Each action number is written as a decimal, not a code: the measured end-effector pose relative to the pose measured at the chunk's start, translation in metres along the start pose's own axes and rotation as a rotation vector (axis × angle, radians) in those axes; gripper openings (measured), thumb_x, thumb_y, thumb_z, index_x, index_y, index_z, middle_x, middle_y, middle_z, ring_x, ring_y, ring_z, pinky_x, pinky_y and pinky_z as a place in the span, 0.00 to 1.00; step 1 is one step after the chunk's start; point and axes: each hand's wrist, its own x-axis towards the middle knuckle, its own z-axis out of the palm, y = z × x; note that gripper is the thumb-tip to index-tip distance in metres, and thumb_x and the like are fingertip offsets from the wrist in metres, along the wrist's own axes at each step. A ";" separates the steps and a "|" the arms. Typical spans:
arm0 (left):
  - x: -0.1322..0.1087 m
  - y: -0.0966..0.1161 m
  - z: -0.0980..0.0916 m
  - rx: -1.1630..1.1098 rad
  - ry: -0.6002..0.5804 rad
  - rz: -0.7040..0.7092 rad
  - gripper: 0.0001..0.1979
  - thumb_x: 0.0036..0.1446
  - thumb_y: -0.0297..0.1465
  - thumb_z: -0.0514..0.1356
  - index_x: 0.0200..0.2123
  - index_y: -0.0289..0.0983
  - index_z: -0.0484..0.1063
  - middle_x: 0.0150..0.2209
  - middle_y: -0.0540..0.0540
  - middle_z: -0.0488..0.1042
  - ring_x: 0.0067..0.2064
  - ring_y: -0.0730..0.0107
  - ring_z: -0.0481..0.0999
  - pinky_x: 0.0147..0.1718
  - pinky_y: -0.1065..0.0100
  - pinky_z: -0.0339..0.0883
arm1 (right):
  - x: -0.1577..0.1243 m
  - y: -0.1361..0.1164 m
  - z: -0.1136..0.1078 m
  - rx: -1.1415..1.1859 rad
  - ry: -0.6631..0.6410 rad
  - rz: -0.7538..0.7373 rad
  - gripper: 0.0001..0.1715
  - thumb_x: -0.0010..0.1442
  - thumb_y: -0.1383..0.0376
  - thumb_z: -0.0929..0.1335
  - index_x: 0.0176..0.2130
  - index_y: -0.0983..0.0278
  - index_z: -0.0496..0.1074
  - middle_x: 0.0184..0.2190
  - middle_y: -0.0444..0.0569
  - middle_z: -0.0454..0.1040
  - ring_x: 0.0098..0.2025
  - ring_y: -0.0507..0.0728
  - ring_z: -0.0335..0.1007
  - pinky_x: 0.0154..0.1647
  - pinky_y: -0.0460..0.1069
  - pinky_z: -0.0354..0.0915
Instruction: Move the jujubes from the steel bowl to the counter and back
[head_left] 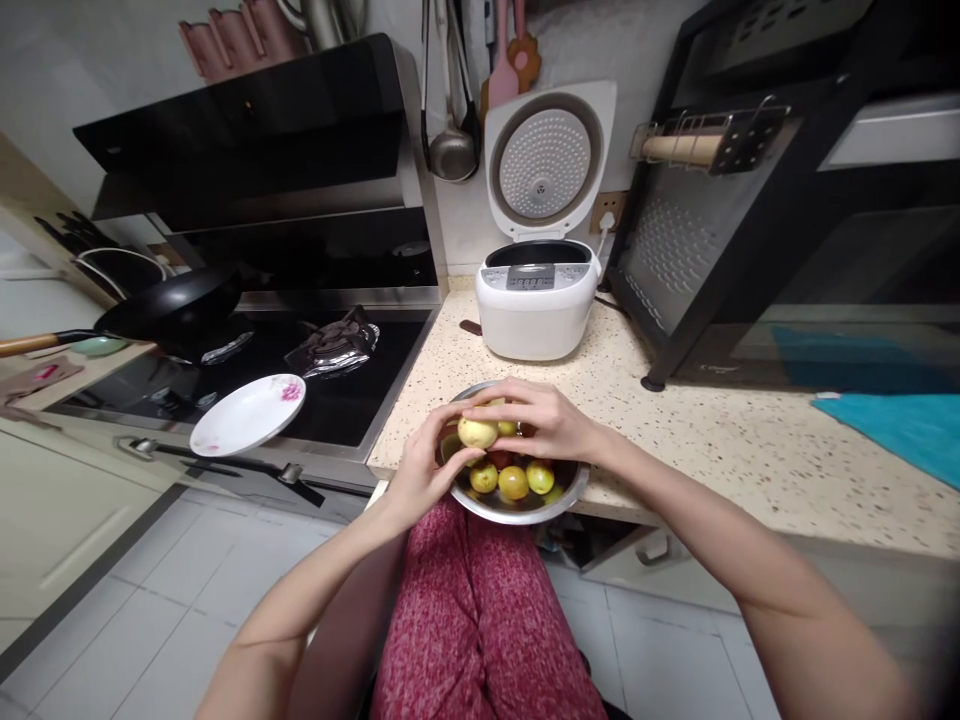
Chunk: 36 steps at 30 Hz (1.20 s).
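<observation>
A pale yellow round fruit [478,431] is between my hands, above a steel bowl [525,517]. My left hand [426,462] is closed around its left side, with the thumb below and the fingers above. From the other side, my right hand [541,415] presses its fingertips on the top of the same fruit. In the bowl under my hands lie several yellow-green fruits [514,483], some with a reddish tint. The exact kind of fruit is unclear. My right hand covers part of the bowl's far side.
A white rice cooker [536,315] with its lid raised stands behind the bowl on the speckled counter [442,375]. Left, a white plate [247,415] rests at the stove's front edge, near a black wok [169,305]. A black rack [660,250] and blue cloth [900,425] are right.
</observation>
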 end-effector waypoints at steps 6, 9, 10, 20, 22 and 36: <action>0.000 0.002 0.003 -0.089 0.014 0.004 0.21 0.65 0.36 0.67 0.58 0.40 0.68 0.56 0.40 0.76 0.56 0.60 0.81 0.55 0.59 0.81 | 0.002 -0.003 -0.005 -0.094 -0.078 -0.029 0.23 0.68 0.66 0.69 0.61 0.63 0.72 0.56 0.58 0.78 0.55 0.62 0.76 0.52 0.58 0.75; 0.000 -0.003 0.001 -0.089 0.005 0.020 0.19 0.68 0.35 0.63 0.59 0.39 0.68 0.57 0.38 0.77 0.57 0.59 0.81 0.56 0.58 0.80 | 0.002 -0.002 -0.016 0.027 -0.089 0.043 0.24 0.65 0.65 0.71 0.60 0.61 0.74 0.54 0.56 0.78 0.55 0.62 0.76 0.54 0.58 0.74; 0.000 -0.005 0.000 -0.073 0.006 0.044 0.18 0.69 0.35 0.62 0.59 0.39 0.69 0.57 0.38 0.77 0.58 0.59 0.80 0.57 0.56 0.79 | 0.003 -0.002 -0.022 0.073 -0.101 0.082 0.23 0.64 0.64 0.72 0.59 0.61 0.74 0.53 0.56 0.78 0.54 0.61 0.76 0.55 0.57 0.73; -0.001 -0.034 -0.002 -0.013 -0.079 0.290 0.23 0.75 0.42 0.48 0.62 0.36 0.69 0.61 0.33 0.74 0.64 0.53 0.73 0.62 0.47 0.70 | 0.002 -0.008 -0.061 0.369 -0.438 0.280 0.24 0.60 0.60 0.77 0.55 0.61 0.76 0.51 0.52 0.76 0.53 0.59 0.73 0.58 0.54 0.68; 0.000 -0.038 -0.001 -0.011 -0.109 0.327 0.25 0.75 0.43 0.46 0.63 0.36 0.69 0.62 0.33 0.73 0.65 0.52 0.72 0.63 0.47 0.69 | 0.002 -0.009 -0.060 0.370 -0.458 0.284 0.23 0.61 0.61 0.76 0.55 0.61 0.76 0.51 0.52 0.76 0.54 0.60 0.72 0.59 0.55 0.67; 0.001 -0.050 -0.003 0.047 -0.187 0.485 0.28 0.75 0.44 0.42 0.67 0.38 0.68 0.64 0.35 0.72 0.68 0.50 0.71 0.63 0.44 0.70 | 0.001 -0.005 -0.049 0.311 -0.536 0.182 0.23 0.64 0.64 0.75 0.59 0.57 0.78 0.63 0.55 0.71 0.68 0.64 0.64 0.71 0.63 0.57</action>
